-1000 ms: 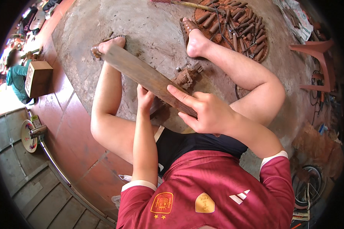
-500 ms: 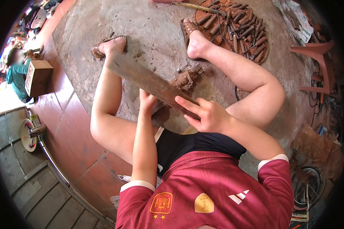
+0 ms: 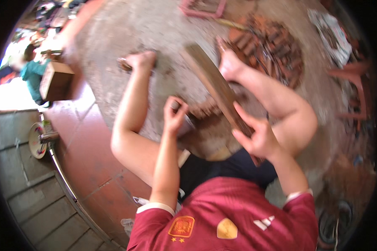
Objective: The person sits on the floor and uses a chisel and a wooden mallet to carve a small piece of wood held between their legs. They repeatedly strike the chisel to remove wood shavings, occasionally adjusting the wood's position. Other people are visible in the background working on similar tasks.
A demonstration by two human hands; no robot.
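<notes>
My right hand [image 3: 262, 140] is closed round the lower end of a long flat wooden bat [image 3: 211, 79], which is raised and slants up to the left. My left hand [image 3: 174, 119] is wrapped round an upright tool, likely a chisel [image 3: 176, 105]; only its round grey butt shows above the fist, and its lower part is hidden. Between my legs, just right of the left fist, lies a rough brown piece of carved wood [image 3: 207, 109], partly covered by the bat and blurred.
Several wooden-handled tools [image 3: 276, 54] lie on a round reddish-brown patch beyond my right foot. A pink plastic frame [image 3: 203, 14] is at the top. On the right stands a reddish plastic stool [image 3: 356, 92]. A person in green [image 3: 33, 75] sits far left beside a wooden box [image 3: 56, 81].
The bat has swung right and upward, away from my left hand, and now stands steeper. My left fist and the tool butt, hidden behind the bat before, now show. The whole view has shifted slightly.
</notes>
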